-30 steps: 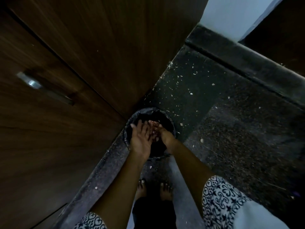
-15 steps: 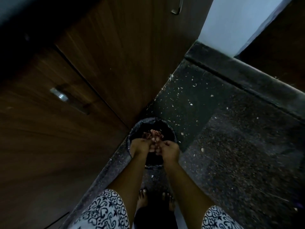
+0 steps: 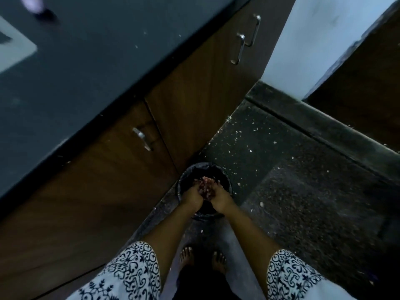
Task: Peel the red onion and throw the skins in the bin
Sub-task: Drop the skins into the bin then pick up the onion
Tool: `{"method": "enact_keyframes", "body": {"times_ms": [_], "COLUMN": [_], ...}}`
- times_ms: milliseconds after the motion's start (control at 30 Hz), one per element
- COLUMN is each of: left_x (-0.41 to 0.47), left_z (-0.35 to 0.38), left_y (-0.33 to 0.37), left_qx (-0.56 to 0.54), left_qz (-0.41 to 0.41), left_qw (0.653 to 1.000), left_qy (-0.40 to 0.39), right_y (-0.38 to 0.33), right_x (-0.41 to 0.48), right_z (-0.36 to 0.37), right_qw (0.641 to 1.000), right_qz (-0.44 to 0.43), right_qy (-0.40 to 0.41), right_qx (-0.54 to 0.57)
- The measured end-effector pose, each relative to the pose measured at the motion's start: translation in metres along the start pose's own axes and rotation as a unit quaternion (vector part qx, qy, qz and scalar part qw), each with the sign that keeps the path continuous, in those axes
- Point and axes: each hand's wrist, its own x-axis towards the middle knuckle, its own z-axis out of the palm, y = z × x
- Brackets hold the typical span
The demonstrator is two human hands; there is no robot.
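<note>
Over one bin (image 3: 184,182) | two hands: left hand (image 3: 192,197), right hand (image 3: 219,198) | cupped skins (image 3: 205,187)

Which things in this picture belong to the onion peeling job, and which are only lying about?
Belong to the job:
- reddish onion skins, cupped between both hands
- left hand
- right hand
- round black bin on the floor, under the hands

Only lying about:
- pale scraps scattered on the dark speckled floor
- brown wooden cabinet doors with metal handles
- dark countertop

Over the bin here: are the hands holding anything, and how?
Yes. The left hand and right hand are cupped together around a loose heap of reddish onion skins, cradled between palms and fingers, directly over the open black bin.
</note>
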Motion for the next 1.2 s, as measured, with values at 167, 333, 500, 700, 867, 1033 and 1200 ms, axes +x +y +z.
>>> {"method": "enact_keyframes", "body": {"times_ms": [167, 333, 500, 700, 867, 1033, 1200], "left_x": [-0.106, -0.198, -0.264, -0.276, -0.228, -0.184, -0.155], "left_z": [-0.057, -0.109, -0.192, -0.325, -0.429, -0.487, -0.523], "left_y": [0.035, 0.054, 0.04, 0.0, -0.035, -0.056, -0.074], "left_qx": [0.186, 0.181, 0.046, -0.009, 0.032, 0.1, 0.127], "left_qz": [0.088, 0.217, 0.291, 0.157, 0.014, -0.083, -0.093], "left_qw": [0.968, 0.933, 0.902, 0.858, 0.877, 0.888, 0.881], "left_qy": [0.143, 0.221, 0.316, 0.488, 0.479, 0.441, 0.447], "right_y": [-0.071, -0.152, -0.247, -0.384, -0.496, -0.563, -0.598], "right_x": [-0.093, -0.169, -0.196, -0.161, -0.094, -0.027, 0.016], "right_z": [-0.043, -0.073, -0.073, -0.045, -0.008, 0.032, 0.049], "right_qw": [0.974, 0.972, 0.931, 0.905, 0.884, 0.857, 0.825], "right_qz": [-0.028, -0.185, -0.347, -0.406, -0.421, -0.424, -0.439], "right_qy": [0.206, 0.14, 0.093, 0.016, -0.019, -0.016, 0.032], "right_qx": [-0.088, -0.027, -0.058, -0.123, -0.203, -0.291, -0.355]}}
